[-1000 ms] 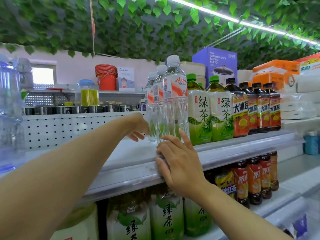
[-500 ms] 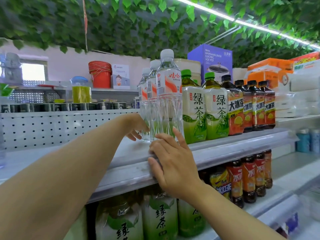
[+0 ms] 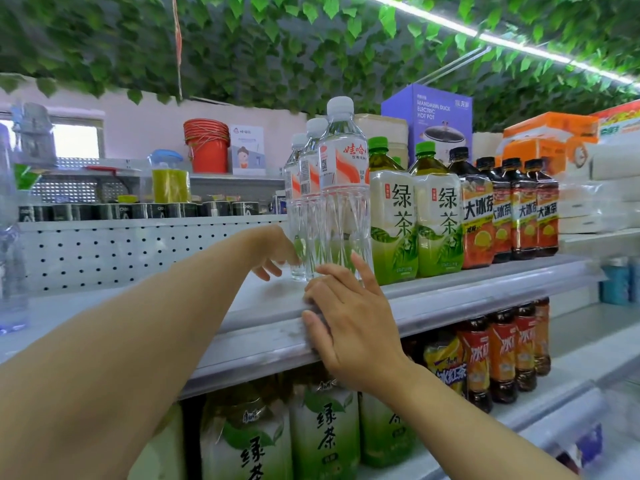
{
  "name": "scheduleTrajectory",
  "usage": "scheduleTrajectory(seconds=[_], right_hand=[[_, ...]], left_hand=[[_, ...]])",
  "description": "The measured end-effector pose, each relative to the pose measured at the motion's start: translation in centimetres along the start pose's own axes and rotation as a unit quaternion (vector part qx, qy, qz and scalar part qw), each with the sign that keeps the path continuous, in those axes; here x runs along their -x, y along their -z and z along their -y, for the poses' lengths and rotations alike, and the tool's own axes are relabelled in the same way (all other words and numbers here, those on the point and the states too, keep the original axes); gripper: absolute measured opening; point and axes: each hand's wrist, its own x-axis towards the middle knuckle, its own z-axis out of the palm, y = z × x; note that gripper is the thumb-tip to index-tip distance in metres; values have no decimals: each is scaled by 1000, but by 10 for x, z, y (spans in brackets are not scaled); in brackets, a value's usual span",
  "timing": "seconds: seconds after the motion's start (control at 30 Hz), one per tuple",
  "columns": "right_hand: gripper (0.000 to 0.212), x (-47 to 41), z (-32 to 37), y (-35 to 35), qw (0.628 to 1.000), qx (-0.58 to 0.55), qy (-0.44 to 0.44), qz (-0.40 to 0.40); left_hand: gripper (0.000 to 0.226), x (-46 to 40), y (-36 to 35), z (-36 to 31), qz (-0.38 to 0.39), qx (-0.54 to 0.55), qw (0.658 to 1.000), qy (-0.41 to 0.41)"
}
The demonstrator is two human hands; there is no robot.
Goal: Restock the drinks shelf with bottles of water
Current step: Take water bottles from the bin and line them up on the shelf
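The right hand [image 3: 349,320] is resting on the shelf [image 3: 450,299] front edge, grip spread, fingertips touching the front water bottle [image 3: 343,188]. Farther in, the left hand [image 3: 277,254] is reaching beside the rear bottles, fingers loosely curled, pinching nothing visible. Compared with a second earlier, both hands are holding position; the row is standing complete beside the green tea bottles [image 3: 394,216], so placement appears settled.

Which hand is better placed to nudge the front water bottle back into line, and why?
The right hand: its fingers already rest against the front water bottle. The left hand is further back, at the rear bottle.
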Motion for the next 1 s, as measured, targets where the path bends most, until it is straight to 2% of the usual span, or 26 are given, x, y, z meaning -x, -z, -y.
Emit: scheduleTrajectory(seconds=[0.2, 0.33, 0.43, 0.53, 0.7, 1.0], right_hand=[[27, 0, 1, 2, 1000, -2, -2, 15], [28, 0, 6, 3, 1000, -4, -6, 8], [33, 2, 22, 4, 998, -51, -42, -19], [37, 6, 42, 7, 994, -89, -55, -25], [49, 18, 86, 13, 990, -129, -60, 15], [53, 50, 192, 18, 982, -168, -37, 79]], left_hand=[[56, 35, 16, 17, -23, -64, 998, 11], [47, 67, 22, 26, -37, -89, 995, 11], [42, 91, 23, 34, -55, -78, 995, 7], [39, 115, 24, 45, -116, -32, 993, -11], [35, 157, 23, 69, -190, 27, 981, -30], [31, 272, 26, 144, -333, -36, 940, -61]])
